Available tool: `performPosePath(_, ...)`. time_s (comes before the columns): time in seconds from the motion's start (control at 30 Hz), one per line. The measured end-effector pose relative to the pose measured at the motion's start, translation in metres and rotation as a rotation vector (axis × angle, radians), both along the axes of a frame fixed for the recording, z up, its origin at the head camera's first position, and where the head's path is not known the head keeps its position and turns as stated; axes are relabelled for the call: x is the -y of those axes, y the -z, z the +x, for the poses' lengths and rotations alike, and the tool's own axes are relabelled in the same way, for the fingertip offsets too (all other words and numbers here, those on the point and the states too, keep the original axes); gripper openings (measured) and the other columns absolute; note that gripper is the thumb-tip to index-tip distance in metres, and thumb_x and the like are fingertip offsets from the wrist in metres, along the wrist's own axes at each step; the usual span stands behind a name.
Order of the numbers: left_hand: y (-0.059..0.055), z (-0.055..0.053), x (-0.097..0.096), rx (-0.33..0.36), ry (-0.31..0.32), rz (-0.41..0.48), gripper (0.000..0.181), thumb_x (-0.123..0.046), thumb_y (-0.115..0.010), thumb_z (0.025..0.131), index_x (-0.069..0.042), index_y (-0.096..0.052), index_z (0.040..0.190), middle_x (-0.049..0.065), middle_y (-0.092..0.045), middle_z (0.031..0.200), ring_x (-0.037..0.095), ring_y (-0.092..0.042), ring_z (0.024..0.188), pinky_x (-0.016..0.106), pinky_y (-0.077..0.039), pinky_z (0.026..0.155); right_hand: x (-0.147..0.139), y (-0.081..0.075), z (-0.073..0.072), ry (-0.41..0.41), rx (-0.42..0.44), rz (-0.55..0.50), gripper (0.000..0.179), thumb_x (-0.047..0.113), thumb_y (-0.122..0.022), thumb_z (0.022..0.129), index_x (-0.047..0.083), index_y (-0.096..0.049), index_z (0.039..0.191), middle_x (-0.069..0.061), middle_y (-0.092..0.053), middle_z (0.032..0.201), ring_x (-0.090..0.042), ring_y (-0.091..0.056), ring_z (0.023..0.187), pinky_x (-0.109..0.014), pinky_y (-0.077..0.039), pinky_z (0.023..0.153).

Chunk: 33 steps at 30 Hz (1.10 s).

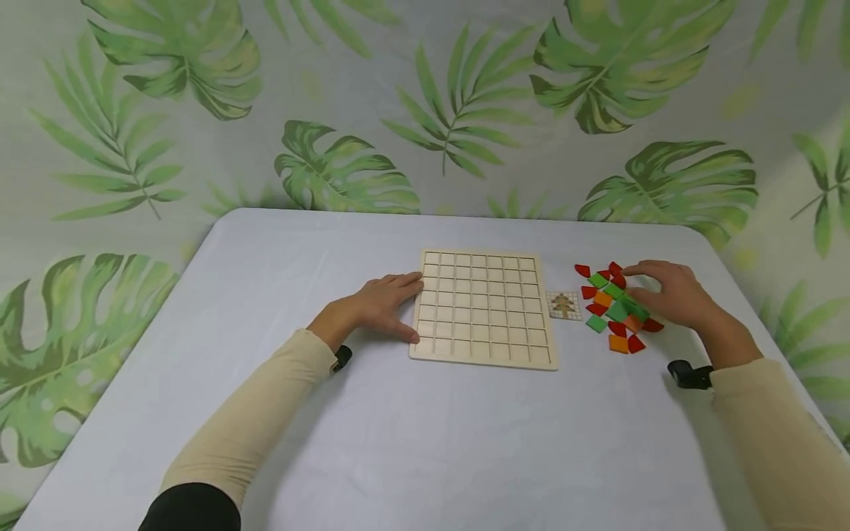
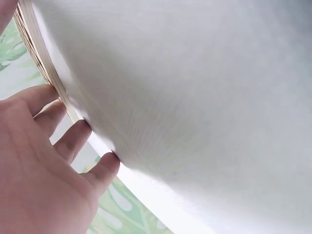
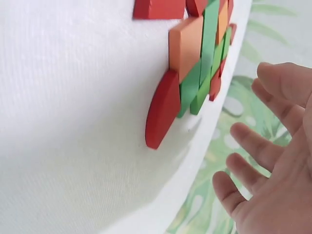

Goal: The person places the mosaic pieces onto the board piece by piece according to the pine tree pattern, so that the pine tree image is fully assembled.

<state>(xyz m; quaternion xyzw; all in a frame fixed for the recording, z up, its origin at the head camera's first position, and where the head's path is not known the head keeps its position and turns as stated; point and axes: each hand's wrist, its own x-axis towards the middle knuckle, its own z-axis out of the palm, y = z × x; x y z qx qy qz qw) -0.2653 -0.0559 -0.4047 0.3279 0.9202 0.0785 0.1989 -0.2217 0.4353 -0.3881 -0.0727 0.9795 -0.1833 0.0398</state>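
Wooden blocks (image 1: 616, 309) at frame right seem light, rigid, best pinched edgewise; the left hand (image 1: 385, 302) and right hand (image 1: 679, 293) have fingers apart.

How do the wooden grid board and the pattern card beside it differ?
The wooden grid board is much larger than the pattern card. The board's squares are bare; the card's bear a coloured, tree-like pattern. The left hand touches the board, but no hand touches the card. Both show grids and lie on the white tabletop.
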Motion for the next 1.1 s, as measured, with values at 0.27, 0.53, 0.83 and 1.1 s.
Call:
performPosePath(0.27,-0.002,0.001,0.003,0.000,0.003,-0.003,0.104,-0.058,-0.073,0.082,-0.016,-0.019,0.160,-0.002,-0.009,0.170,0.032,-0.019,0.155,0.058,-0.025,0.120,-0.006,0.002,-0.007,0.032,0.040,-0.011,0.038,0.014,-0.055,0.099,-0.002,-0.054,0.134,-0.036,-0.045,0.142,-0.056,-0.034,0.133,-0.074,-0.028,0.107)
performPosePath(0.53,-0.006,0.000,0.001,0.031,-0.003,0.026,0.102,-0.054,-0.075,0.081,-0.015,-0.023,0.159,-0.001,-0.010,0.170,0.032,-0.018,0.155,0.058,-0.025,0.120,0.003,0.003,-0.020,0.069,0.044,0.002,0.037,0.014,-0.051,0.099,-0.002,-0.057,0.132,-0.036,-0.047,0.138,-0.056,-0.034,0.129,-0.073,-0.030,0.106)
performPosePath(0.83,-0.002,-0.003,0.000,0.029,-0.022,0.033,0.102,-0.054,-0.077,0.080,-0.017,-0.024,0.159,0.000,-0.008,0.170,0.029,-0.015,0.156,0.058,-0.023,0.120,0.012,-0.002,-0.039,0.040,0.050,0.073,0.031,0.010,-0.052,0.098,-0.003,-0.064,0.123,-0.034,-0.059,0.116,-0.049,-0.041,0.112,-0.066,-0.038,0.097)
performPosePath(1.1,-0.003,-0.004,0.002,0.040,-0.018,-0.003,0.105,-0.058,-0.074,0.081,-0.018,-0.017,0.161,0.001,-0.005,0.170,0.029,-0.011,0.157,0.058,-0.021,0.122,0.016,0.004,-0.047,0.043,0.125,0.103,0.032,0.010,-0.053,0.097,-0.002,-0.066,0.124,-0.033,-0.054,0.127,-0.051,-0.036,0.120,-0.069,-0.034,0.105)
